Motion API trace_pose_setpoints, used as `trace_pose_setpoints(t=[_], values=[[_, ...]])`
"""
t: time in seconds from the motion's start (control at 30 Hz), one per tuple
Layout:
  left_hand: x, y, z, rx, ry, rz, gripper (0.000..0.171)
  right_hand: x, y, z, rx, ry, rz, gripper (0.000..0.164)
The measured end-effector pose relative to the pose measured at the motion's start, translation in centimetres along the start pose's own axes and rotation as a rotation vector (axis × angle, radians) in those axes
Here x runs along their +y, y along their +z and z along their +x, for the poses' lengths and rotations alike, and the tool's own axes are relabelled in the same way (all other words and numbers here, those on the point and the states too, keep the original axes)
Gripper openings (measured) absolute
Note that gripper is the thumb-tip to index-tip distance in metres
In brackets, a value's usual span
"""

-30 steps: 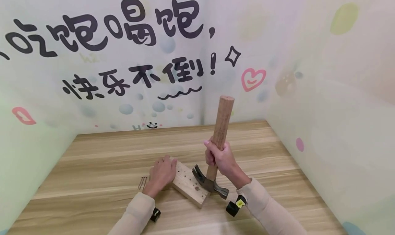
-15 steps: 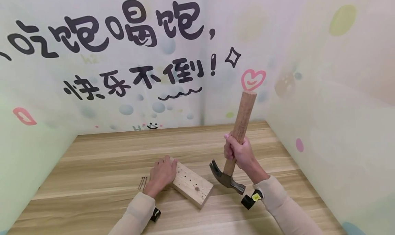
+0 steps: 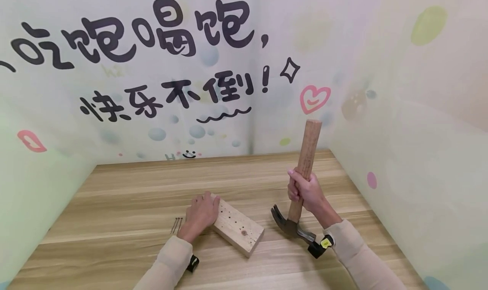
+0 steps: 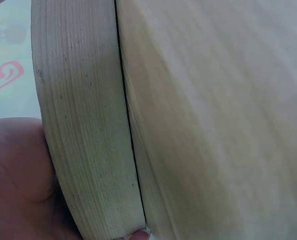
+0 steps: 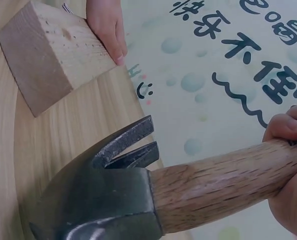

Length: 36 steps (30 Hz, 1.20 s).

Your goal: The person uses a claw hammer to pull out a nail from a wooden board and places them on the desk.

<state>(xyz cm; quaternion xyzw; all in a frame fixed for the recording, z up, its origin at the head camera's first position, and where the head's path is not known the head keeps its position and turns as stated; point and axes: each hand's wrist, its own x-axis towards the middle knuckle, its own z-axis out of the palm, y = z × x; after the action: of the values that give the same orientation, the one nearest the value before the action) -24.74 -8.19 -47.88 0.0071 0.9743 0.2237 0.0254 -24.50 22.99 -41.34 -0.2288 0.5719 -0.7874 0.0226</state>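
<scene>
A pale wooden block [image 3: 238,228] with small dark holes or nail heads and a knot on its top face lies slantwise on the table. My left hand [image 3: 201,211] grips its far left end; the left wrist view shows the block's long side [image 4: 88,125] close up, with a fingertip at the end. To the right of the block, my right hand [image 3: 310,192] holds a claw hammer [image 3: 308,150] by the middle of its wooden handle. The handle points up, and the dark metal head [image 5: 113,200] hangs low with its claw toward the block.
Several thin nails [image 3: 176,225] lie in a row on the wood-grain table [image 3: 133,205], just left of the left hand. Printed walls [image 3: 213,137] enclose the table at the back and on both sides.
My right hand has carried the hammer to the right, from over the block's near end to beside it, sinking slightly lately. The left hand and block stay put.
</scene>
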Motion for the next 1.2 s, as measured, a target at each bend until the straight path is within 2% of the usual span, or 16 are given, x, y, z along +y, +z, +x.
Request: trace_pose_setpoints(t=[0.53, 0.9, 1.0, 1.2], values=[[-0.4, 0.2, 0.2, -0.005, -0.015, 0.021, 0.055, 1.4, -0.5, 0.4, -0.047, 0.106, 0.028, 0.035], [-0.4, -0.2, 0.1, -0.02, 0.006, 0.039, 0.055, 2.4, -1.5, 1.2, -0.081, 0.208, 0.078, 0.035], [-0.3, -0.2, 0.2, -0.025, 0.005, 0.043, 0.055, 2.8, -1.9, 1.7, -0.058, 0.268, 0.064, 0.031], [-0.1, 0.1, 0.3, -0.028, 0.007, 0.053, 0.055, 3.7, -2.8, 2.5, 0.041, 0.378, -0.008, 0.024]])
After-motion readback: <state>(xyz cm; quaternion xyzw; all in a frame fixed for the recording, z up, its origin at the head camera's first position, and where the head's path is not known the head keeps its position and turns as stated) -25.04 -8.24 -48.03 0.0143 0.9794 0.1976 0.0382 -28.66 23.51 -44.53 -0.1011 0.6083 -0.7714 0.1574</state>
